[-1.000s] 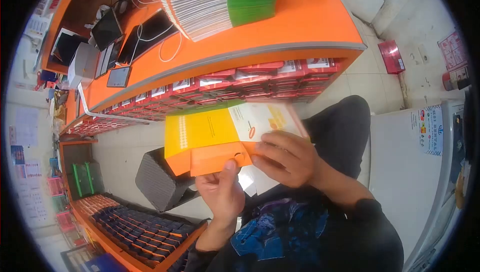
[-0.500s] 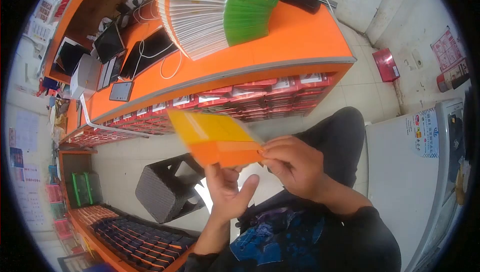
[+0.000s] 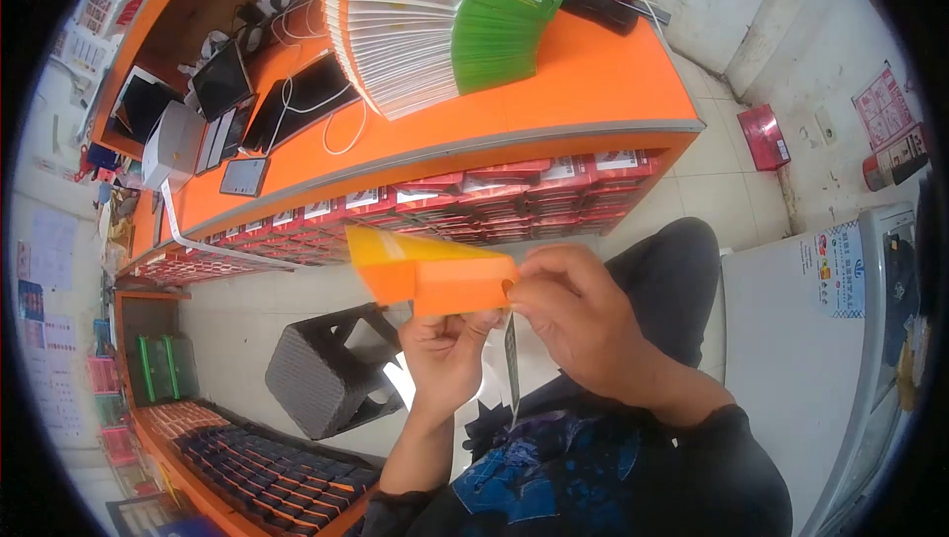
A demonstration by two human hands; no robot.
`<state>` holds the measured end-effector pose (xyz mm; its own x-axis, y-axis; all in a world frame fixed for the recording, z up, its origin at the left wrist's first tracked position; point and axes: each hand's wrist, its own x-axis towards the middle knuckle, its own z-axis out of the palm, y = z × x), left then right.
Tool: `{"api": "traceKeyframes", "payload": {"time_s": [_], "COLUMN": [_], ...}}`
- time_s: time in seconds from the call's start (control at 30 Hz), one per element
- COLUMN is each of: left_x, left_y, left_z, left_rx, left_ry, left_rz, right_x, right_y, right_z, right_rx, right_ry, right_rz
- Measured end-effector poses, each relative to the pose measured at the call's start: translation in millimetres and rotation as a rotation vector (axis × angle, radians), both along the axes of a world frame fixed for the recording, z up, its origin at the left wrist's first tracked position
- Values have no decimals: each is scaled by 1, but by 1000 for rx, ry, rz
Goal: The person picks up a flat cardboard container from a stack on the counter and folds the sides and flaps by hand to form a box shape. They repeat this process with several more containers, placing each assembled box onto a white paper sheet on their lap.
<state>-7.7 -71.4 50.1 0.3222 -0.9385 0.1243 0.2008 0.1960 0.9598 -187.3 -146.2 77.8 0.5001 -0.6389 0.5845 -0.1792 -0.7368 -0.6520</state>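
An orange and yellow folded card (image 3: 460,285) is held up in front of me, its orange panel bent toward me and its yellow part behind. My left hand (image 3: 442,359) supports it from below, with thumb and fingers closed at the lower edge. At the right end, my right hand (image 3: 583,324) pinches the card's corner between thumb and fingers. A thin dark strip (image 3: 512,364) hangs down between the two hands. Beyond, on the orange counter (image 3: 593,92), lies a fanned row of white, orange and green folded cards (image 3: 415,43).
A phone (image 3: 243,177), a white label printer (image 3: 172,146) and cables lie on the counter's left. Red boxes (image 3: 474,203) fill the shelf beneath. A dark woven stool (image 3: 321,374) stands on the floor at left, and a white fridge (image 3: 791,359) at right.
The card has turned so its orange panel faces me more fully. My left thumb, spread out before, now presses on the lower edge. The thin dark strip has come into view.
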Motion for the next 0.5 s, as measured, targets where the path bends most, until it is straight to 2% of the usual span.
{"api": "traceKeyframes", "payload": {"time_s": [0.27,0.5], "left_x": [-6,-11], "left_y": [-2,-3], "left_z": [-17,-14], "left_rx": [-12,-28], "left_ry": [63,71], "left_rz": [58,74], "right_x": [8,13], "right_y": [5,8], "right_z": [-1,-6], "right_rx": [231,219], "right_ry": [-98,-128], "right_rz": [-48,-67]}}
